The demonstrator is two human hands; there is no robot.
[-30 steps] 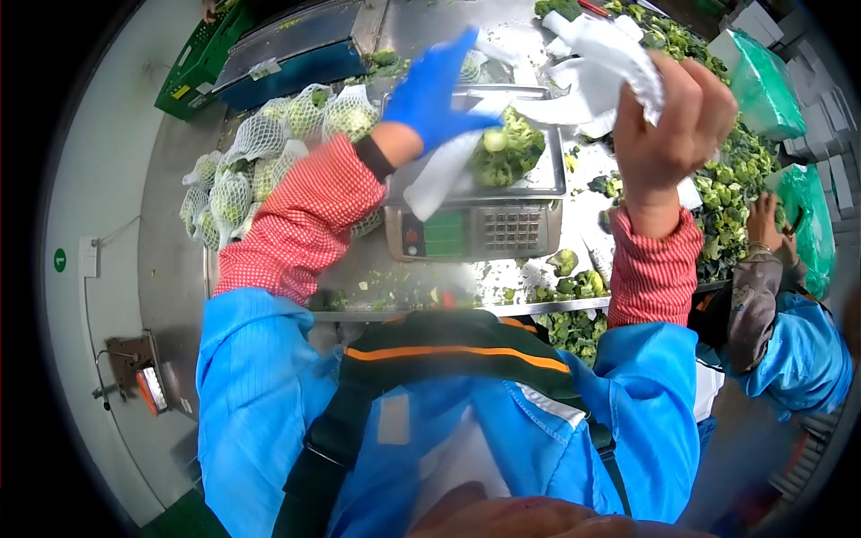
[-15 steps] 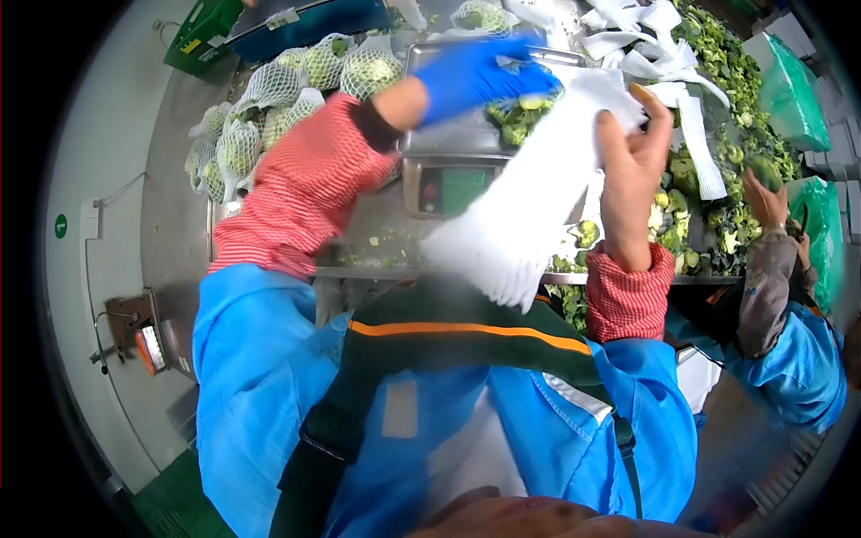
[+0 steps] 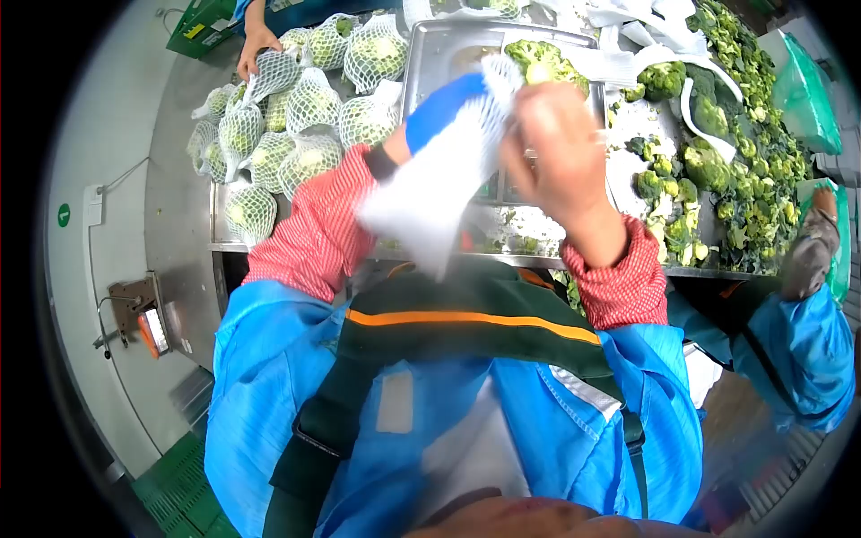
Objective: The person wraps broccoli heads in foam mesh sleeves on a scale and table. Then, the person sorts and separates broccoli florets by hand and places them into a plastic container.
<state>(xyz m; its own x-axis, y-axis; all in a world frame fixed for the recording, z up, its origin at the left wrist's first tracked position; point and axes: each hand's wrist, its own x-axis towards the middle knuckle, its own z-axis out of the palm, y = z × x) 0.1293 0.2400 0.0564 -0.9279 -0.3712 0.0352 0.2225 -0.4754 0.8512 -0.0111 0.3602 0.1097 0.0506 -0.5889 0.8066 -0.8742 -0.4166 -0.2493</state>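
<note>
While the gloved left hand (image 3: 446, 109) lies under and against a white net sleeve (image 3: 421, 193), its fingers are mostly hidden by the mesh; how far its grip is open cannot be told. The bare right hand (image 3: 560, 148), motion-blurred, is at the upper end of the sleeve, fingers bent; whether its grip is closed on the mesh is unclear. The sleeve hangs down over the front of the desk (image 3: 529, 262), its lower end also blurred. Just behind the hands, an unwrapped broccoli head (image 3: 549, 65) rests on the metal tray (image 3: 439, 54). Netted heads (image 3: 309, 103) lie grouped left of the tray, where another person's hand (image 3: 257, 45) touches one at the upper left. Loose white nets (image 3: 641, 31) lie to the right of the tray, beside florets and leaves (image 3: 758, 179). Far right: a co-worker's blue sleeve (image 3: 803, 345) and green bags (image 3: 805, 99).
</note>
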